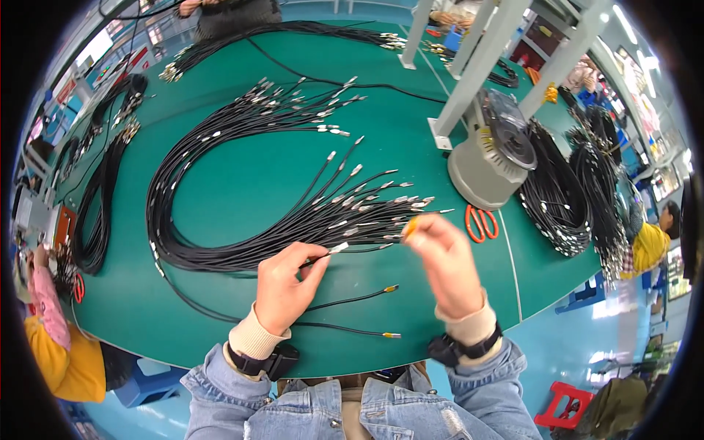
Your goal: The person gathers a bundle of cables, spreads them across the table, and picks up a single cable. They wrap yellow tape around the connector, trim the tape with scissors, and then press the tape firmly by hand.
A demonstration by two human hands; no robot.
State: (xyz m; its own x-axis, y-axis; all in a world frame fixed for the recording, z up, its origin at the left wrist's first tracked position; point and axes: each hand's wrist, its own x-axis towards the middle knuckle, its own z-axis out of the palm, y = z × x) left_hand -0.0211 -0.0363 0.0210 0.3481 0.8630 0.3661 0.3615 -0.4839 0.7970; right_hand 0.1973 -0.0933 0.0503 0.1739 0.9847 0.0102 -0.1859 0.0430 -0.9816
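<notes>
My left hand [281,292] pinches a black cable just behind its whitish connector end [339,248], which points to the right. Between the fingertips of my right hand [449,270] is a small yellow piece [411,226]; the hand is slightly blurred and the piece's kind is unclear. Beyond both hands a large bundle of black cables [213,251] curves in a C, its silver-tipped ends fanned out to the right. Closer to me lie two single cable ends with yellow bands, one [391,289] above the other [391,335], both apart from my hands.
Orange-handled scissors [482,224] lie right of my right hand, beside a grey rounded machine [488,172] and metal posts [469,88]. More cable bundles lie on the green table [389,132] at left [110,183], back and right [557,198]. Other people sit around it.
</notes>
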